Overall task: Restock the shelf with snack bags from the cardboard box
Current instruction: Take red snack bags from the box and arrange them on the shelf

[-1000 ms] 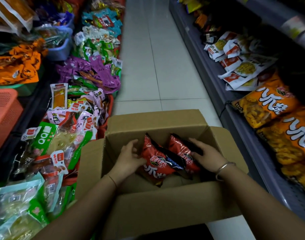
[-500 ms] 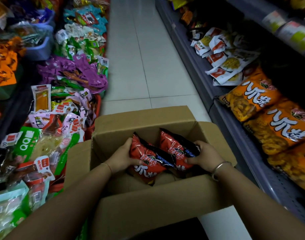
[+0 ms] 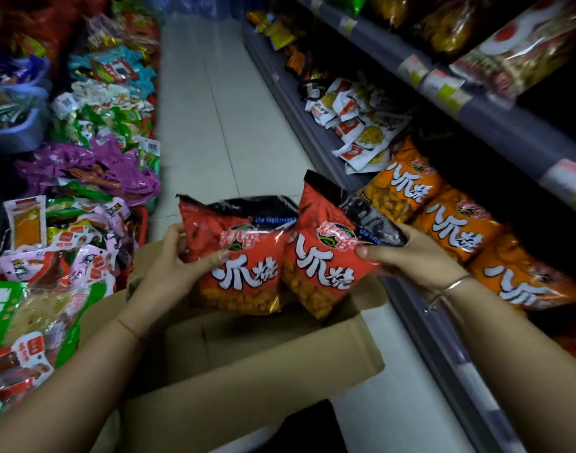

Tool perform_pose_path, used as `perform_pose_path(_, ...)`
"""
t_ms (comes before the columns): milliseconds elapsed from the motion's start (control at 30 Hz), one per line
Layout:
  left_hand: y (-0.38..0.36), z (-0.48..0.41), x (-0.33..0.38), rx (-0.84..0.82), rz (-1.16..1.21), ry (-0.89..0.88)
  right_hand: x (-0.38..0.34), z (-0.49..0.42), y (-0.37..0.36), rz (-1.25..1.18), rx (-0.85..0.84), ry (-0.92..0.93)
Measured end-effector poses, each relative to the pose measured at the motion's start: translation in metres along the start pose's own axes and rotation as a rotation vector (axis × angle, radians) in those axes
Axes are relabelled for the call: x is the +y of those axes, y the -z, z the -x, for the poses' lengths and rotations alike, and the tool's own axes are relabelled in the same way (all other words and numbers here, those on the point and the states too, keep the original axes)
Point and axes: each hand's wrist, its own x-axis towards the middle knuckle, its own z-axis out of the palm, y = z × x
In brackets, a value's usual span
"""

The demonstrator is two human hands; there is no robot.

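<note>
Two glossy red snack bags with black tops and large white characters were held side by side above the open cardboard box (image 3: 247, 380), their inner edges touching. The left hand (image 3: 172, 273) was closed on the left red bag (image 3: 241, 256), thumb across its crinkled front and fingers behind. The right hand (image 3: 407, 256) was closed on the right red bag (image 3: 326, 253) at its outer edge, a thin metal bangle (image 3: 450, 287) circling the wrist. Both pillow-shaped bags showed round orange pieces through clear lower panels. The box was plain brown corrugated board, flaps folded outward. On the grey metal shelf (image 3: 420, 325) to the right, orange bags (image 3: 453, 230) of like shape lay in an overlapping row. Mixed foil packets (image 3: 67, 256) filled the left display beside the pale tiled floor (image 3: 214, 125).
</note>
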Motion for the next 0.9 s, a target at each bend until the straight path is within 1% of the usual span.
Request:
perform_pose_path(167, -0.029, 0.007, 0.048, -0.035, 0.084, -0.036, -0.016, 0.04, 0.048, -0.105, 0.082, 0.056)
perform_pose_path(300, -0.066, 0.021, 0.082, -0.087, 0.119, -0.056, -0.013, 0.078, 0.084, -0.101, 0.104, 0.063)
perform_pose_path(433, -0.109, 0.04, 0.092, -0.218, 0.154, -0.017, 0.016, 0.129, 0.122, -0.136, 0.124, 0.051)
perform_pose_path(500, -0.134, 0.051, 0.085, -0.314, 0.103, 0.015, 0.038, 0.158, 0.139, -0.176, 0.132, 0.013)
perform_pose_path(600, -0.18, 0.069, 0.068, -0.451, 0.01, 0.008, 0.076, 0.201, 0.159, -0.276, 0.245, -0.031)
perform_pose_path(767, -0.259, 0.093, 0.048, -0.657, -0.033, 0.041, 0.126, 0.264, 0.179, -0.374, 0.416, -0.048)
perform_pose_path(900, -0.312, 0.111, 0.042, -0.772, -0.048, 0.022, 0.164, 0.305, 0.196, -0.456, 0.571, -0.047)
